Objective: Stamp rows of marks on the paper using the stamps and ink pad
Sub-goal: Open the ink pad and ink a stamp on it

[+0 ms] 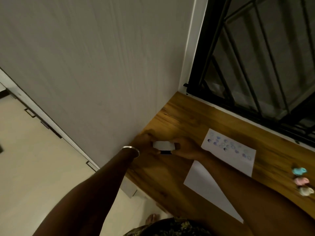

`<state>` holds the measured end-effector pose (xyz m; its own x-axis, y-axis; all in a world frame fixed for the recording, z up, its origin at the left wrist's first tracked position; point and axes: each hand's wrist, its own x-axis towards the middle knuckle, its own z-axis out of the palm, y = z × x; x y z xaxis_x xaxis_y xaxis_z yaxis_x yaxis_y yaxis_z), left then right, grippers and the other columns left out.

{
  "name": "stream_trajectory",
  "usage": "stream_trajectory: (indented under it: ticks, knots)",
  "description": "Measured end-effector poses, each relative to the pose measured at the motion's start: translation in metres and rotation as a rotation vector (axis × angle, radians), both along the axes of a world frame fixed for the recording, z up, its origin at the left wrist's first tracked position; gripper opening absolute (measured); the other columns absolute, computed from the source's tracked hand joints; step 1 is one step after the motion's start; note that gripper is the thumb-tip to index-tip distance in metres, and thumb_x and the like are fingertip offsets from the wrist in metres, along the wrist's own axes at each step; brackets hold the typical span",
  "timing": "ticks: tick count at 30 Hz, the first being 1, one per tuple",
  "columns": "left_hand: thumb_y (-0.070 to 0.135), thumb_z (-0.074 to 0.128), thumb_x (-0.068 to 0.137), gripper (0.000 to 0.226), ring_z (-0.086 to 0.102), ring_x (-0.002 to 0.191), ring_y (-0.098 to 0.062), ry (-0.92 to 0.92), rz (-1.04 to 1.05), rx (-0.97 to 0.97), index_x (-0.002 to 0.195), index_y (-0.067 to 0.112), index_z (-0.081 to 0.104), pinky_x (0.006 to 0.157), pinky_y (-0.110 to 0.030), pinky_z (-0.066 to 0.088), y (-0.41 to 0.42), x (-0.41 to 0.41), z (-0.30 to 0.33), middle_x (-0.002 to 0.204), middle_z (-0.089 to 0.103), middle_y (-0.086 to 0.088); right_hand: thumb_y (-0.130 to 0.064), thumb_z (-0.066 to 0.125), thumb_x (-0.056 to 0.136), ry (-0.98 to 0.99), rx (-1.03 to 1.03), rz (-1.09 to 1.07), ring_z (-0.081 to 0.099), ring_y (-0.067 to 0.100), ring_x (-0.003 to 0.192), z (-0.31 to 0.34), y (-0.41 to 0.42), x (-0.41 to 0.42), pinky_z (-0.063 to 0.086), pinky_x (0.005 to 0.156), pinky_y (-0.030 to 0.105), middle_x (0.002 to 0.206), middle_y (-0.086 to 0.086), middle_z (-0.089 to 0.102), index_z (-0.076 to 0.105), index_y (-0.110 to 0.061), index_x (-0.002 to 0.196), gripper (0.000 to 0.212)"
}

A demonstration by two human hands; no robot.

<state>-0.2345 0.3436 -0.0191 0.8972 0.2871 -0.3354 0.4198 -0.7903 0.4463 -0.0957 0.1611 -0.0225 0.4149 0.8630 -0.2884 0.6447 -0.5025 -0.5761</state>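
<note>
Head view, tilted and dim: we note a wooden table [196, 116] set in the corner between a pale wall [95, 57] and a barred window [255, 57]. Both hands meet over the table's far left part, close to the wall. Between them sits a small white box with a dark base, which we take for the ink pad [164, 145]. Our left hand [144, 142] grips its left end, a metal bangle [130, 149] on that wrist; our right hand [185, 148] closes on its right end, fingers curled round the edge. Motion blur keeps us from telling whether the lid is being lifted or only held. Just right of the right hand lies the stamped paper [238, 159], flat on the wood, carrying rough rows of round blue and purple marks, some dark, some faint. A second, blank white sheet [204, 184] lies nearer to us, partly under the right forearm, touching or overlapping the stamped one at its near edge; we cannot tell which. Well apart at the right edge of the table stand three small stamps [302, 181] in a line: blue-topped, pink-topped, white-topped. Lower left shows a light floor [34, 167]; a bare foot [151, 218] shows below the table edge.
</note>
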Motion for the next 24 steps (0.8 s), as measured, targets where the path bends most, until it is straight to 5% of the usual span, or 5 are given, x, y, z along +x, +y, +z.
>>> stream_trajectory:
  ticks: [4,8,17,24]
  knots:
    - [0.038,0.069,0.082,0.042,0.060,0.107,-0.028,-0.013,0.096,-0.101,0.112,0.009,0.067,0.090,-0.031,0.045,0.001,0.001,0.007,0.114,0.067,-0.011,-0.032,0.061,0.091,0.058,0.031,-0.030,0.058,0.022,0.114,0.009,0.001,0.001,0.045,0.088,0.025,0.125,0.008,0.063,0.061,-0.014,0.125,0.038]
    - [0.042,0.070,0.080,0.028,0.061,0.088,-0.021,-0.104,0.328,-0.227,0.088,0.015,0.069,0.077,-0.027,0.045,0.000,-0.003,0.005,0.092,0.067,-0.003,-0.031,0.049,0.098,0.078,0.096,-0.115,0.065,0.025,0.092,0.014,0.005,-0.004,0.055,0.085,0.045,0.100,0.012,0.069,0.069,-0.008,0.102,0.031]
    - [0.014,0.068,0.084,0.026,0.067,0.095,-0.039,-0.261,0.685,-0.439,0.108,0.004,0.068,0.086,-0.050,0.056,-0.007,-0.004,-0.008,0.108,0.069,-0.024,-0.031,0.044,0.100,0.045,0.143,-0.323,0.063,0.029,0.096,0.007,0.024,-0.016,0.052,0.082,0.035,0.106,0.018,0.066,0.061,-0.004,0.103,0.032]
    - [0.022,0.060,0.088,0.028,0.067,0.096,-0.038,-0.245,0.666,-0.315,0.108,0.006,0.070,0.089,-0.044,0.054,-0.009,0.000,-0.012,0.105,0.070,-0.023,-0.015,0.045,0.100,0.071,0.209,-0.445,0.057,0.033,0.117,0.000,0.035,-0.021,0.049,0.098,0.039,0.125,0.021,0.059,0.056,0.001,0.118,0.027]
